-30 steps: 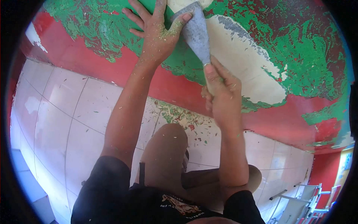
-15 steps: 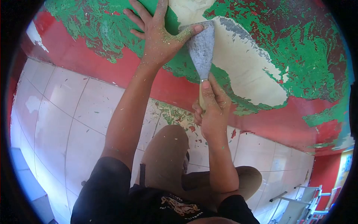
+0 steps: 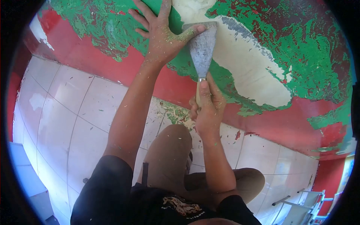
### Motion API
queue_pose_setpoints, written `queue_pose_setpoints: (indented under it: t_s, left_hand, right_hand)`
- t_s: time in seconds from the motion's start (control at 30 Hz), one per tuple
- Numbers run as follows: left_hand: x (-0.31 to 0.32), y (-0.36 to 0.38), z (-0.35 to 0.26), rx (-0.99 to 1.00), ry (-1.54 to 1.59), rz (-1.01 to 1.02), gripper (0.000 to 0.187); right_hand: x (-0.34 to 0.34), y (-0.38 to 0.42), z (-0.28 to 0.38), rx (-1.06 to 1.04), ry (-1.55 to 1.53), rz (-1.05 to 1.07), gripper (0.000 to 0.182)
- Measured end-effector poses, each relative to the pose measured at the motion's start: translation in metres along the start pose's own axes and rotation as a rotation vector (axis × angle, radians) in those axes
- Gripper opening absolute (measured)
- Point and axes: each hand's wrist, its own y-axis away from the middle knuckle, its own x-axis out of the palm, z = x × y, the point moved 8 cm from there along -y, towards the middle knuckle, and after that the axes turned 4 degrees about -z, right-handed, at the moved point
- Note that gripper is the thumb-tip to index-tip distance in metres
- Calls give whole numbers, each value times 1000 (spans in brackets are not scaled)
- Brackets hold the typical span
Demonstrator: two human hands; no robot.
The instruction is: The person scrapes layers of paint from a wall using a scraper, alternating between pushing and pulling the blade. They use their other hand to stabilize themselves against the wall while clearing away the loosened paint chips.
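Note:
A broad metal scraper [image 3: 203, 48] with a pale handle lies against the wall, its wide edge on the border between green paint and a bare cream patch [image 3: 247, 71]. Wrapped round the handle is my right hand [image 3: 208, 108], thumb along the top near the blade. My left hand [image 3: 163, 41] rests on the green paint [image 3: 180, 62] with fingers spread. Its thumb presses on the blade's upper left corner. Green flakes and dust cling to my left hand and forearm.
Red paint [image 3: 180, 88] runs along the wall's lower part. Paint chips [image 3: 174, 112] lie on the tiled floor [image 3: 92, 112] at its foot. My bent knee [image 3: 172, 138] is just below. A metal-framed object [image 3: 300, 206] stands at the lower right.
My right hand and the scraper's handle have shifted slightly left, so the blade slants a little more. My left hand keeps its place on the wall, and the view has shifted slightly.

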Motion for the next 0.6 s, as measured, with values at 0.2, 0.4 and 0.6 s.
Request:
queue_pose_setpoints:
  t_s: [0.2, 0.4, 0.6]
  left_hand:
    - [2, -1, 1, -56, 22, 11, 131]
    - [2, -1, 2, -83, 25, 24, 132]
    - [-1, 0, -3, -12, 23, -31, 134]
  right_hand:
    - [-6, -2, 22, 41, 84, -23, 50]
    - [-9, -4, 31, 174, 132, -26, 49]
    - [-9, 2, 50, 4, 333, 24, 50]
